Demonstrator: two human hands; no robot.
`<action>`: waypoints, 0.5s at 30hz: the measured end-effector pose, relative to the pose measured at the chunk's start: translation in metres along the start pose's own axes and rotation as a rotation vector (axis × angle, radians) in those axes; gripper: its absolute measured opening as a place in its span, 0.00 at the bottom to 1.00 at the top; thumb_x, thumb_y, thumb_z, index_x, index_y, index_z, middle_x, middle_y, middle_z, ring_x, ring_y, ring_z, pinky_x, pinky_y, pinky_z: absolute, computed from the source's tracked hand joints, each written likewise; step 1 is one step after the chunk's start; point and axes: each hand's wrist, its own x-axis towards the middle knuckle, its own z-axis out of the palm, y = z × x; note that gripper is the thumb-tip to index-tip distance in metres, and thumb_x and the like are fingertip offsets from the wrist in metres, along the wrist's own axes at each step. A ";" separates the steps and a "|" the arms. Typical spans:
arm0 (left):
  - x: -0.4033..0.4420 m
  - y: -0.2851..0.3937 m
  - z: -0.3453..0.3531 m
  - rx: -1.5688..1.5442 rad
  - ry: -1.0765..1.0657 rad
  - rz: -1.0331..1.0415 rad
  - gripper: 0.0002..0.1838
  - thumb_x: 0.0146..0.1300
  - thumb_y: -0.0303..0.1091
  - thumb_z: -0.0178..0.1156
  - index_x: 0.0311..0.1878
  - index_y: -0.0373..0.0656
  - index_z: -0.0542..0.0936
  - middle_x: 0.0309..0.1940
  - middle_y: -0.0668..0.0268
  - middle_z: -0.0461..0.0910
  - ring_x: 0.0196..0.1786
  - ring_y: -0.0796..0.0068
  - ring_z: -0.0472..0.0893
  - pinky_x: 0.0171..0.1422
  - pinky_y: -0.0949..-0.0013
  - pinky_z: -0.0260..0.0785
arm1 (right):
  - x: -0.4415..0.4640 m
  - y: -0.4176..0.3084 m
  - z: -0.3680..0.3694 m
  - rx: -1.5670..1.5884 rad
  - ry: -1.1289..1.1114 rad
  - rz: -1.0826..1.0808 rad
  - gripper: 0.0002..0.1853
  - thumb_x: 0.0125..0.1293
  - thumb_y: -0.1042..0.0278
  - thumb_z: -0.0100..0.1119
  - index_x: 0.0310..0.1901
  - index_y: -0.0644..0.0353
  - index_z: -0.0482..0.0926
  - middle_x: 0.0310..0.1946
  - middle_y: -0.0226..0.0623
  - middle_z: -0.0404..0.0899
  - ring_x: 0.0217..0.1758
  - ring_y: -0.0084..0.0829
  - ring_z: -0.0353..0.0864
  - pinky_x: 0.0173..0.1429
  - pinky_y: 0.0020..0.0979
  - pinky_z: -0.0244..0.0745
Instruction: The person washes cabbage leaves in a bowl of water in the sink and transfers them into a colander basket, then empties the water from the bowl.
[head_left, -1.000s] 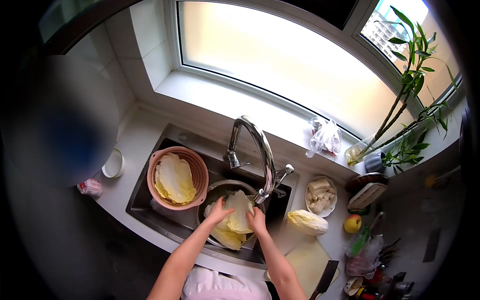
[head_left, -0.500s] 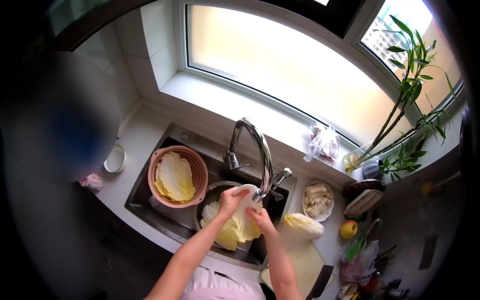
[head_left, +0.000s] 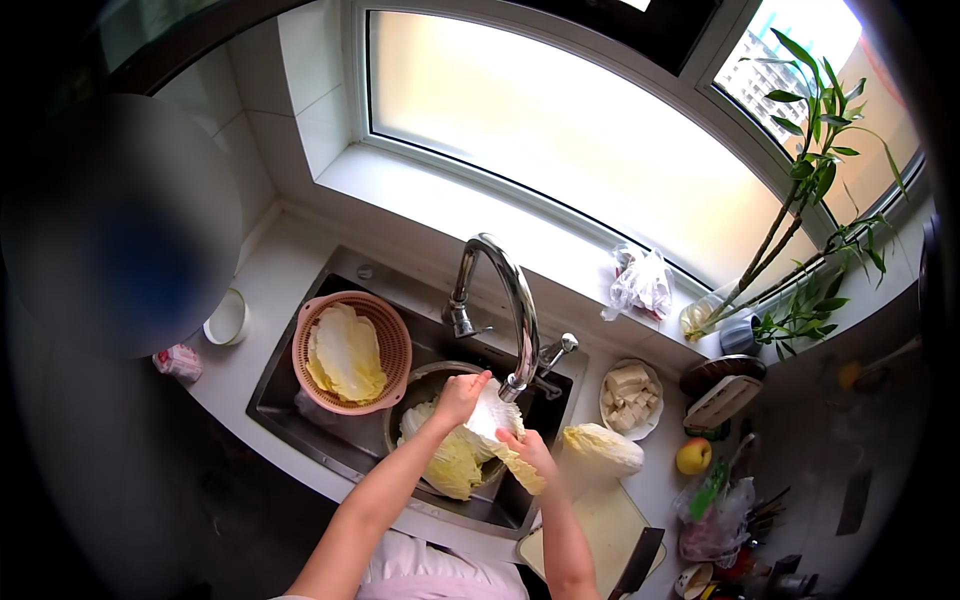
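Beneath the faucet point(head_left: 523, 315), I register the left hand point(head_left: 462, 400) and right hand point(head_left: 530, 455) both grasping one cabbage leaf point(head_left: 489, 414). Supporting both sides apparently holds it spread and controlled above the metal basin point(head_left: 412, 382).

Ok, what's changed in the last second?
Left hand moved toward the faucet spout; right hand shifted rightward and nearer the person. The cabbage leaf in both hands is now up by the spout. Pink basket and counter cabbage stayed put.
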 end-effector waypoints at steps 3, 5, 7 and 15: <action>-0.001 -0.003 0.015 -0.209 -0.040 0.128 0.16 0.63 0.43 0.58 0.31 0.36 0.79 0.20 0.52 0.76 0.25 0.52 0.76 0.33 0.61 0.67 | -0.007 -0.003 -0.002 0.067 0.023 -0.011 0.17 0.66 0.57 0.59 0.40 0.67 0.80 0.26 0.30 0.79 0.31 0.18 0.70 0.37 0.27 0.69; -0.003 -0.005 0.015 -0.398 0.002 0.277 0.15 0.62 0.42 0.58 0.31 0.37 0.79 0.21 0.52 0.76 0.25 0.53 0.76 0.33 0.62 0.67 | -0.009 -0.018 -0.003 0.031 -0.007 -0.012 0.17 0.66 0.57 0.58 0.39 0.68 0.80 0.26 0.30 0.79 0.30 0.19 0.70 0.36 0.28 0.69; -0.001 0.008 0.002 -0.122 -0.048 0.130 0.14 0.61 0.41 0.60 0.32 0.38 0.80 0.21 0.54 0.77 0.26 0.55 0.76 0.34 0.63 0.68 | -0.007 -0.028 -0.001 -0.256 -0.023 0.033 0.18 0.66 0.57 0.58 0.39 0.69 0.80 0.26 0.30 0.78 0.29 0.19 0.69 0.35 0.29 0.69; -0.004 0.014 -0.029 -0.768 -0.203 -0.046 0.09 0.62 0.32 0.59 0.38 0.37 0.83 0.27 0.56 0.80 0.30 0.67 0.81 0.38 0.67 0.70 | 0.025 0.000 0.023 0.273 -0.001 -0.046 0.17 0.68 0.58 0.56 0.37 0.69 0.80 0.26 0.24 0.78 0.25 0.16 0.69 0.29 0.27 0.68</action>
